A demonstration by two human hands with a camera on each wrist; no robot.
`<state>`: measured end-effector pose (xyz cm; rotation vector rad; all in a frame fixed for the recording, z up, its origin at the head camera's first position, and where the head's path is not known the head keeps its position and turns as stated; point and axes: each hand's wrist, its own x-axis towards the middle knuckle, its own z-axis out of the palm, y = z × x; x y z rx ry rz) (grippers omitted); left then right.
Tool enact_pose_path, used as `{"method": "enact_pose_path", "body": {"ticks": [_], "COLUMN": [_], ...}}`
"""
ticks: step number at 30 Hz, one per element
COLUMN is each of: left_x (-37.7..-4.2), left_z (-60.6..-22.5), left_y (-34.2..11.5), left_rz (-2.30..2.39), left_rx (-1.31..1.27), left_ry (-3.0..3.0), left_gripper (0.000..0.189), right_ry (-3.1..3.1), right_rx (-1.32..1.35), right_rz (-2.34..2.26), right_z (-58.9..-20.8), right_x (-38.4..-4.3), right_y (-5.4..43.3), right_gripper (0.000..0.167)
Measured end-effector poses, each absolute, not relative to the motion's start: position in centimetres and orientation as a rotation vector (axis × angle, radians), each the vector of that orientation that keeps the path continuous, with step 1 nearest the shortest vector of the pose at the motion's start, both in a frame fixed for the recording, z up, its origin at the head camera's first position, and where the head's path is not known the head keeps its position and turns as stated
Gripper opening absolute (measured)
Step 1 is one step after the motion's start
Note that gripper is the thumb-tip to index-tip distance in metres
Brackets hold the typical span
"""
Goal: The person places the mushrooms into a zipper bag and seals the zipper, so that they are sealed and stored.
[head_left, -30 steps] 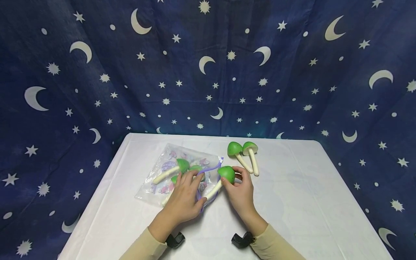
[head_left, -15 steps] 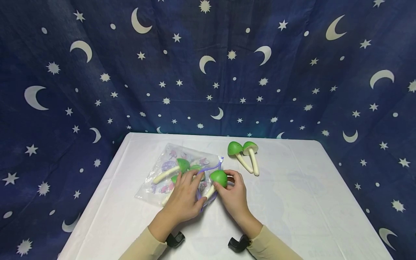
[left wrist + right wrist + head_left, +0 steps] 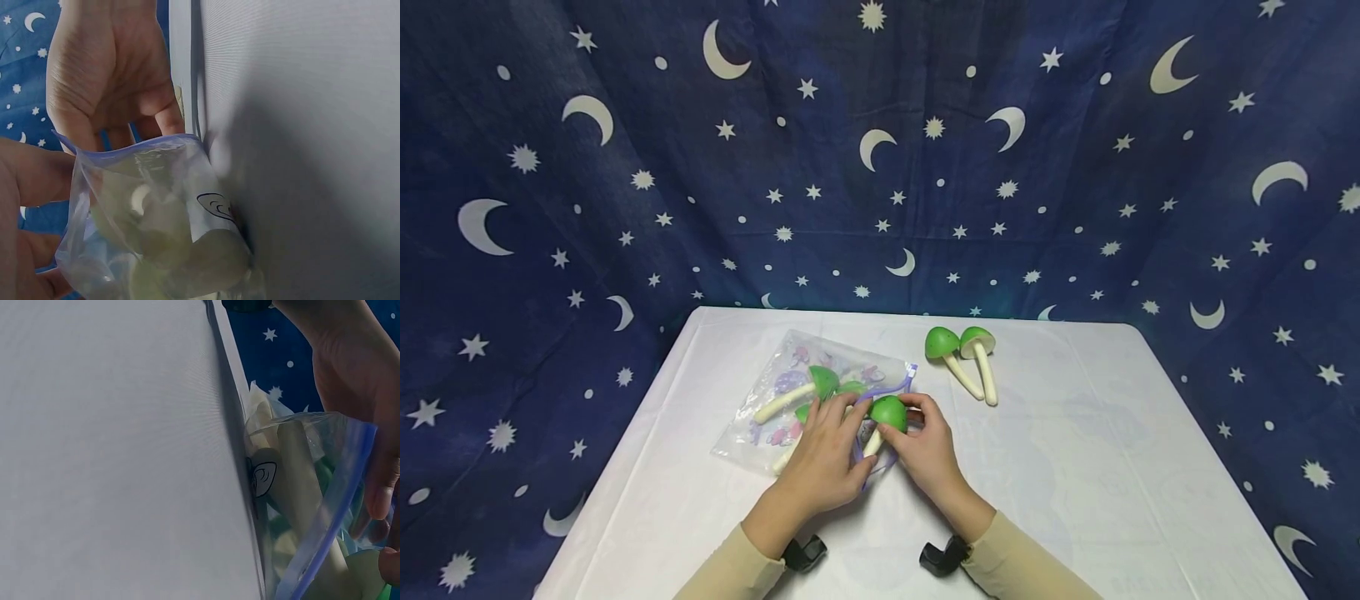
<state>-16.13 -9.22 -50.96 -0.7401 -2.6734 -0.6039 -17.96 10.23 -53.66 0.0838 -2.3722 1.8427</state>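
Partway there, seems like: left hand (image 3: pixel 826 450) holds a clear purple-edged plastic bag (image 3: pixel 736 443) with several green-capped cream-stemmed mushrooms (image 3: pixel 824 382) inside, right hand (image 3: pixel 932 442) pinches another mushroom (image 3: pixel 888 413) at its opening, two loose ones (image 3: pixel 942 342) lie far right.

Dark blue moon-and-star curtain (image 3: pixel 827 158) behind a white table (image 3: pixel 1075 475)

Head view high, facing forward and down over table (image 3: pixel 1075 467), wrist views close, sharing one bag (image 3: pixel 159 219)
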Motion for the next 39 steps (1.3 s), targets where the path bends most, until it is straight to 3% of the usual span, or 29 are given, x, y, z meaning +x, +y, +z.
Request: {"method": "enact_pose_path", "body": {"ticks": [28,39], "left_x": [-16.0,-16.1], "left_z": [-50.7,-50.7], "left_y": [-9.1,-9.1], "left_rz": [-0.634,-0.624], "left_rx": [-0.756,-0.758], "left_ry": [-2.684,-2.661], "left_gripper": [0.076,0.078], "right_ry": [-2.434,-2.383], "right_rx": [0.145,0.135], "right_rz": [1.988,2.072], "right_z": [-54.2,-54.8], "right_x": [-18.8,-19.3], "right_y": [11.0,11.7], "right_gripper": [0.049,0.041]}}
